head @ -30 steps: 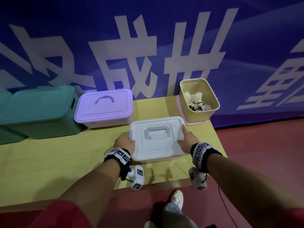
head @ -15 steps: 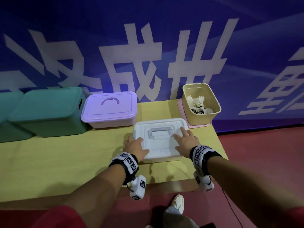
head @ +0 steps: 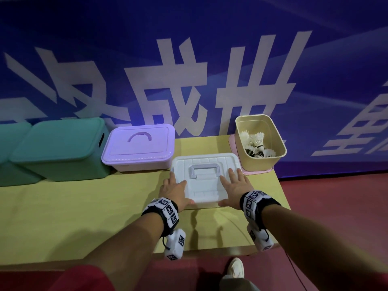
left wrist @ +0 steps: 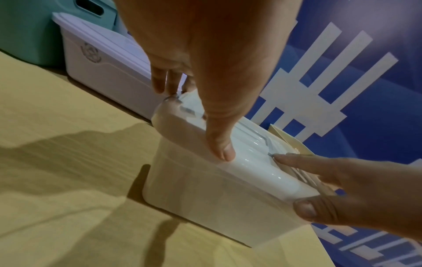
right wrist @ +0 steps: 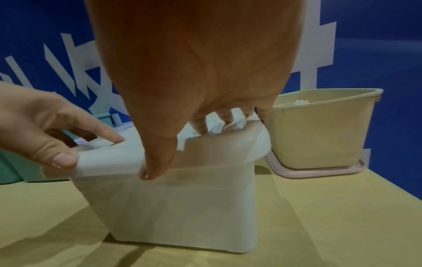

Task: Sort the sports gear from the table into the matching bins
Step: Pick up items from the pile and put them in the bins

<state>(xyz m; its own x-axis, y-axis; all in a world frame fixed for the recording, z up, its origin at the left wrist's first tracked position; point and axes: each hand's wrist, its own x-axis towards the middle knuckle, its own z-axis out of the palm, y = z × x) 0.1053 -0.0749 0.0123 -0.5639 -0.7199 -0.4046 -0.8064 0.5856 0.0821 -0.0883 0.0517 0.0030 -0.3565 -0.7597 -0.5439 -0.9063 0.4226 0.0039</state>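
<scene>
Both hands had slid onto the white bin's lid (head: 204, 177): our left hand (head: 175, 191) and right hand (head: 235, 185) lay spread, pressing it shut. Farther right, shuttlecocks (head: 257, 144) filled the beige bin (head: 247, 160), so sorting seemed nearly done.

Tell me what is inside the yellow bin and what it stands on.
The yellow bin is open and holds white shuttlecocks piled loosely; how many lie beneath the top ones cannot be seen. It stands on a pink lid, only the rim of which shows.
</scene>
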